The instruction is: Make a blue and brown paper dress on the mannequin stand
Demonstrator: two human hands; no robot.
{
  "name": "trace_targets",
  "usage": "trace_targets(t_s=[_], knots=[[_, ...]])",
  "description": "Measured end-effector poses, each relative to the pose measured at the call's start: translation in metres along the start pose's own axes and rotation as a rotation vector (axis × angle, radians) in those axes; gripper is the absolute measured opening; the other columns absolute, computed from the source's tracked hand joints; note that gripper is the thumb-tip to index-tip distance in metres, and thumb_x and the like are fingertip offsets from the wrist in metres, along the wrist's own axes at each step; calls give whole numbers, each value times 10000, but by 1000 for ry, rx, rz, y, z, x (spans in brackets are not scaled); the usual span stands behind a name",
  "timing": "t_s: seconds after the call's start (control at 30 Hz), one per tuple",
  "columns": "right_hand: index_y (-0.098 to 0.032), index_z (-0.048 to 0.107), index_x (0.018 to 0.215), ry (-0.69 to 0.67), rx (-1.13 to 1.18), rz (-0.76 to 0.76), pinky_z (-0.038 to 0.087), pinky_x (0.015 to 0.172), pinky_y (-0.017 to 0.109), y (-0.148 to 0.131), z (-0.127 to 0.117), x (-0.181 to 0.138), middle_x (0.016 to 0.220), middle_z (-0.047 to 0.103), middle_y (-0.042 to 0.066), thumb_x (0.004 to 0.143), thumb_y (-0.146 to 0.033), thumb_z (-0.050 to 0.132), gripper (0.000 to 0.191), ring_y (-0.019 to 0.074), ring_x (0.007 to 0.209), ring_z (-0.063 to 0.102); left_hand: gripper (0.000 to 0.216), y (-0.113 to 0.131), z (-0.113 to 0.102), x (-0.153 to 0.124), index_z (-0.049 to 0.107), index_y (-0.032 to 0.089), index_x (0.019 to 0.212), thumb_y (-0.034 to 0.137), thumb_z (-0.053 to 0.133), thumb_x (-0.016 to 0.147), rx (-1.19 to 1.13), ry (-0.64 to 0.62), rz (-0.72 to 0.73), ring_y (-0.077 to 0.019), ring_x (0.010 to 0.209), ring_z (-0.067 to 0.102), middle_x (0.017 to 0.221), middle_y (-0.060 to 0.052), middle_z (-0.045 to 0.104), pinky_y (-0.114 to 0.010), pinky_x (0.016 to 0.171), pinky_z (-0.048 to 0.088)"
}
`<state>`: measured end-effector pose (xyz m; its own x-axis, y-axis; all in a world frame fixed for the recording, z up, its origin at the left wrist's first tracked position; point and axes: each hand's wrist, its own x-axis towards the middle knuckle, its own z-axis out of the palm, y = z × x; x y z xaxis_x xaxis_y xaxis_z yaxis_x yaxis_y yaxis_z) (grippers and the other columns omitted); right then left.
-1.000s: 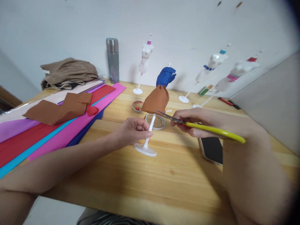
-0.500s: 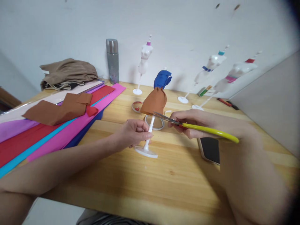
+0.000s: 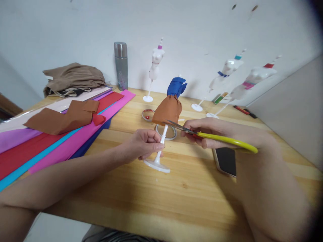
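Observation:
My left hand (image 3: 144,144) pinches the white pole of a small mannequin stand (image 3: 157,164), holding it tilted above the wooden table (image 3: 161,198). The mannequin wears a brown paper skirt (image 3: 168,110) and a blue paper top (image 3: 176,86). My right hand (image 3: 214,131) is closed round yellow-handled scissors (image 3: 217,137). Their blades point left and lie at the lower edge of the brown skirt.
Coloured paper sheets (image 3: 50,141) and a folded brown piece (image 3: 63,117) lie at left, with tan cloth (image 3: 74,78) behind. A steel flask (image 3: 121,64) and three bare mannequins (image 3: 155,65) (image 3: 222,75) (image 3: 249,80) stand near the wall. Tape rolls (image 3: 171,132) and a phone (image 3: 225,161) lie close by.
The mannequin's base has dropped a little and its top has tilted slightly. The scissors have moved a bit left, towards the skirt hem.

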<state>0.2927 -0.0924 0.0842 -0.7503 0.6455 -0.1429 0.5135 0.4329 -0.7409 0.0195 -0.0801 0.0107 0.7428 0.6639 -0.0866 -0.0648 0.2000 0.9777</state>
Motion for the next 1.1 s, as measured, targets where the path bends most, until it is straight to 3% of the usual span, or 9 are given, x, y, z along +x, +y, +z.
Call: trace_targets(t_s=[0.6,1.1], knots=[[-194,559,964,17,-11,-48,355,647,262,13,1,-2,856,532,2,934,-509,614,321,140,753,471,314,0,2,-1,563,154,710,363,797,700,28,1,-32,-2,313,345,598,31,682,-159,319,236],[-169,593,1055,30,40,-23,354,668,280,0,4,3,845,505,11,920,-514,618,371,153,768,452,291,0,2,-1,567,154,697,338,792,698,49,0,-54,-4,314,352,603,31,680,-154,310,254]])
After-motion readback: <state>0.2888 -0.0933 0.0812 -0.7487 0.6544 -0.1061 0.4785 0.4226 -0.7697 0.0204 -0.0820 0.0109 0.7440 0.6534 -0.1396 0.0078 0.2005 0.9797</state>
